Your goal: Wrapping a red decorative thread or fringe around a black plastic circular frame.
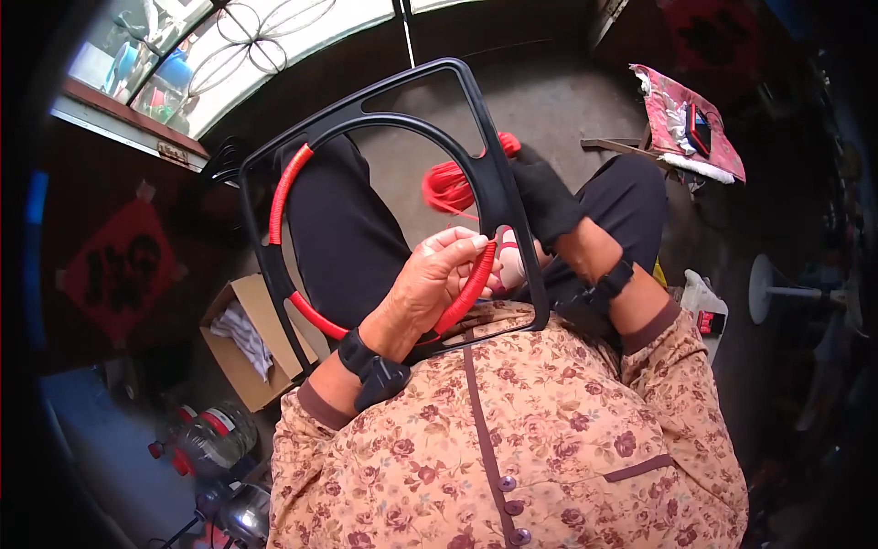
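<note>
A black plastic frame [251, 215] with a large round opening rests tilted across my lap. Red cord is wound tightly round parts of its ring, at the left, lower left and lower right. My left hand [430, 279] is closed at the lower right of the ring, thumb and fingers pinching the end of the wound red section [468, 291]. My right hand [547, 194], in a black glove, is closed at the frame's right side on a hank of red cord [448, 188], which hangs behind the frame. A strand runs from the hank toward my left fingertips.
A cardboard box [251, 361] with white cloth stands at left, above plastic bottles [219, 435]. At the far right, a stool with a pink cloth [672, 101] bears a dark red-edged device [698, 131]. A white round-ended object [761, 290] stands at right.
</note>
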`<move>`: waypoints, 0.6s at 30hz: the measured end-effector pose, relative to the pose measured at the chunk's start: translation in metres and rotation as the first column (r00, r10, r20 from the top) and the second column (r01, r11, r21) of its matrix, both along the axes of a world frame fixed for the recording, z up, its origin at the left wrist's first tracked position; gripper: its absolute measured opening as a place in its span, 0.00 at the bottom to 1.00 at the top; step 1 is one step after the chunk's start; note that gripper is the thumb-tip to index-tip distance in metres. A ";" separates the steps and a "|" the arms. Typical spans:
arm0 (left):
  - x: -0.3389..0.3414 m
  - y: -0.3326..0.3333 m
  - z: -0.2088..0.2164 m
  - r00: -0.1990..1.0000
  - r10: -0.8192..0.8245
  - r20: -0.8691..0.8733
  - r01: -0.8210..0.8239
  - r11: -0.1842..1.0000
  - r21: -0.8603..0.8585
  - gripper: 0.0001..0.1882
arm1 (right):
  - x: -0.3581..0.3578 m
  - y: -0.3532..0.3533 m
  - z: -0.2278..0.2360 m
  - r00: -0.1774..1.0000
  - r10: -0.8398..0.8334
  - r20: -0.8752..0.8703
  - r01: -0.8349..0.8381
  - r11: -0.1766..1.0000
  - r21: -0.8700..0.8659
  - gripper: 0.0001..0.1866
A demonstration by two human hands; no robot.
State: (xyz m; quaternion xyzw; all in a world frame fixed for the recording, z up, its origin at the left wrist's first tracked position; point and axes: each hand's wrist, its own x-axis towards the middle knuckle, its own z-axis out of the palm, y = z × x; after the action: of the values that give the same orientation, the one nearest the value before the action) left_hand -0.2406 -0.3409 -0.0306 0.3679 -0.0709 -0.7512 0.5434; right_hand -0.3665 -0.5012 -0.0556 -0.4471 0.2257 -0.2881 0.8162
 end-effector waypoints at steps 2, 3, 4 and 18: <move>0.000 0.001 -0.001 0.999 -0.018 0.038 0.017 1.000 0.013 0.10 | 0.011 0.012 -0.003 0.946 0.246 0.212 -0.266 0.961 0.074 0.16; 0.000 0.003 -0.001 0.998 -0.023 0.052 0.022 1.000 0.022 0.11 | 0.010 0.018 -0.001 0.942 0.241 0.234 -0.283 0.944 0.167 0.18; 0.001 0.004 -0.002 0.999 -0.034 0.006 0.034 0.997 0.068 0.14 | 0.012 0.021 0.004 0.930 0.266 0.253 -0.329 0.910 0.252 0.19; -0.002 0.002 -0.014 0.953 0.137 0.269 -0.131 0.991 -0.040 0.07 | -0.026 0.048 0.041 0.937 0.220 -0.270 -0.201 0.975 0.098 0.22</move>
State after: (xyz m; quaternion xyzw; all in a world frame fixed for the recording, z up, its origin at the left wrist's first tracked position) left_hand -0.2425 -0.3385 -0.0441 0.4654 -0.1279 -0.6544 0.5821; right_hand -0.3923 -0.4527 -0.0145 -0.4763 0.2991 -0.1253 0.8173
